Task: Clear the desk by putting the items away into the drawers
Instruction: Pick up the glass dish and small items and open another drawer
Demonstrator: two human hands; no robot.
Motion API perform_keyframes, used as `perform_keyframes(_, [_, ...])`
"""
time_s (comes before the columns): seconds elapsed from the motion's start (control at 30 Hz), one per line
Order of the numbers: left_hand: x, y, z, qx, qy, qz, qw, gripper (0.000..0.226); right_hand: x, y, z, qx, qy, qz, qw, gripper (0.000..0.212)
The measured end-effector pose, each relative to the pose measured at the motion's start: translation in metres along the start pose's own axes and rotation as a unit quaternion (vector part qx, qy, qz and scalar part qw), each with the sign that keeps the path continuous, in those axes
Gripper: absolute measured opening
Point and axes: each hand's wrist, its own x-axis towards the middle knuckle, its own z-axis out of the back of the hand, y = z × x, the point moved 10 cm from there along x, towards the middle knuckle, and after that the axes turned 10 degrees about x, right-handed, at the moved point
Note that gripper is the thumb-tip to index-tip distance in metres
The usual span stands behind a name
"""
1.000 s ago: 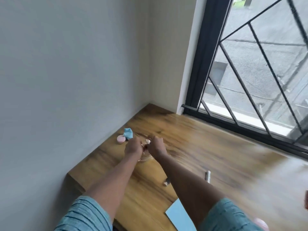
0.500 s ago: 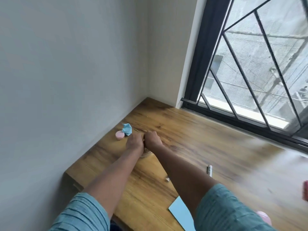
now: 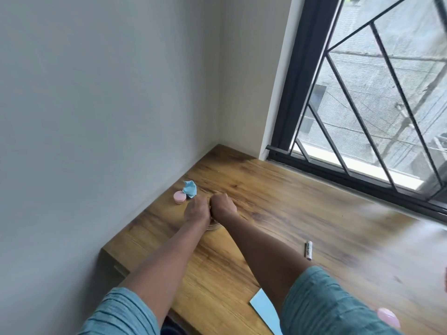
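My left hand (image 3: 197, 211) and my right hand (image 3: 223, 206) are curled side by side, knuckles touching, around a small round container (image 3: 213, 227) on the wooden desk (image 3: 278, 213). Only the container's near rim shows below my wrists; the rest is hidden. Just beyond my left hand sit a small pink round jar (image 3: 179, 197) and a crumpled light blue cloth (image 3: 189, 188), near the wall. A white cylindrical tube with black print (image 3: 308, 250) lies to the right of my right forearm.
A light blue sheet (image 3: 264, 313) lies at the desk's near edge, partly under my right sleeve. A pink rounded object (image 3: 388, 316) shows at the bottom right. The grey wall bounds the desk on the left; a barred window (image 3: 362, 141) runs along its far side.
My hands have drawn together over the round container, closing the gap where its top showed a second ago. The view has also shifted slightly.
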Motion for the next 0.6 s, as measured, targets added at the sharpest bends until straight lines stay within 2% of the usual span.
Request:
perform_keyframes(0.1, [-0.001, 0.008, 0.005, -0.035, -0.006, 0.022, 0.999, 0.027, -0.001, 0.0, -0.002, -0.016, 0.001, 0.011, 1.0, 0.031])
perform_keyframes(0.23, [-0.003, 0.024, 0.018, -0.075, -0.053, 0.053, 0.994, 0.028, -0.007, 0.003, -0.004, -0.048, 0.003, 0.054, 0.997, 0.029])
perform_keyframes(0.37, [-0.009, 0.02, 0.023, -0.064, -0.084, 0.019, 0.994, 0.025, -0.024, -0.001, 0.029, -0.025, -0.079, 0.113, 0.99, 0.028])
perform_keyframes(0.5, [-0.027, -0.015, 0.025, -0.086, -0.11, -0.031, 0.99, 0.027, -0.042, -0.041, 0.074, -0.067, -0.153, 0.072, 0.983, 0.028])
perform_keyframes(0.6, [-0.049, -0.054, 0.022, -0.086, -0.119, -0.078, 0.986, 0.026, -0.057, -0.082, 0.103, -0.105, -0.167, 0.019, 0.98, 0.028])
